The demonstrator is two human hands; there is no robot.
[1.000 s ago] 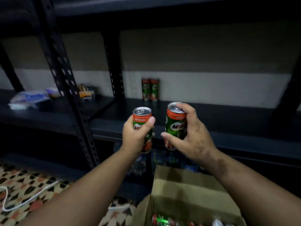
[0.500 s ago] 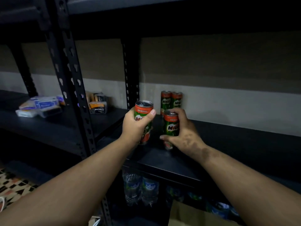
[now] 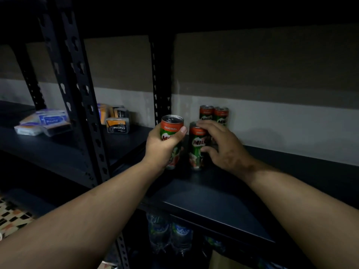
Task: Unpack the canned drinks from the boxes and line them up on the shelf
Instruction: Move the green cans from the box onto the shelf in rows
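Note:
My left hand (image 3: 160, 151) is closed around a green and red Milo can (image 3: 172, 126) and holds it upright just over the black shelf (image 3: 213, 197). Right beside it, my right hand (image 3: 228, 149) wraps a second Milo can (image 3: 196, 150) whose base rests on the shelf board. Behind my right hand, two more Milo cans (image 3: 213, 114) stand side by side against the back wall. My fingers cover the tops and sides of the held cans.
A perforated black upright (image 3: 77, 98) divides the shelving on the left. The left bay holds charcoal packs (image 3: 117, 126) and white and blue packets (image 3: 44, 121). Water bottles (image 3: 169, 233) stand on the level below. The shelf board stretches bare to the right.
Both hands have carried their cans further in over the shelf, toward the two cans at the back. The can in my right hand has come down onto the shelf board.

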